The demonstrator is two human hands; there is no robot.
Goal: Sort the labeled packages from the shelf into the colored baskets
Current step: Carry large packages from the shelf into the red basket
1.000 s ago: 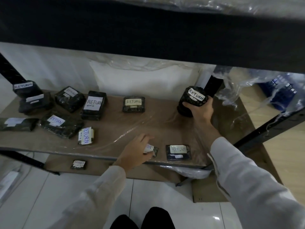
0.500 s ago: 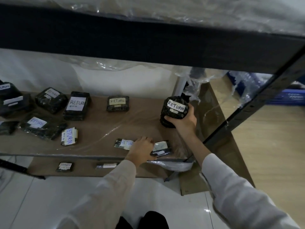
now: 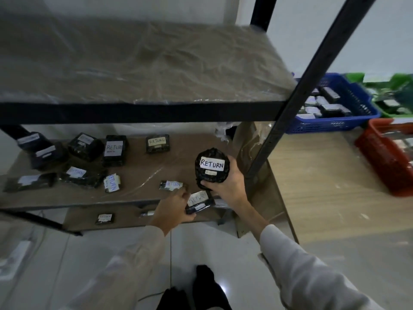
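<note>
My right hand (image 3: 225, 186) grips a round black package (image 3: 211, 164) with a white RETURN label, lifted just above the brown shelf board (image 3: 138, 175) near its right end. My left hand (image 3: 173, 209) holds a small flat black package (image 3: 199, 201) with a white label at the shelf's front edge. Another small RETURN package (image 3: 171, 185) lies just behind my left hand. Several more black labeled packages, among them one (image 3: 114, 149) and another (image 3: 157, 143), lie across the shelf's left and back. A blue basket (image 3: 335, 126), a red basket (image 3: 384, 157) and a green basket (image 3: 400, 95) stand on the right.
A black shelf upright (image 3: 297, 104) slants between my right hand and the baskets. An upper shelf (image 3: 138, 63) wrapped in clear plastic hangs overhead. Two small packages (image 3: 104, 218) lie on the lowest board. White floor tiles lie below, wooden flooring under the baskets.
The view has tilted up and right, bringing the baskets into sight. My right hand has lifted the round package toward me. My left hand has picked the small flat package off the shelf edge.
</note>
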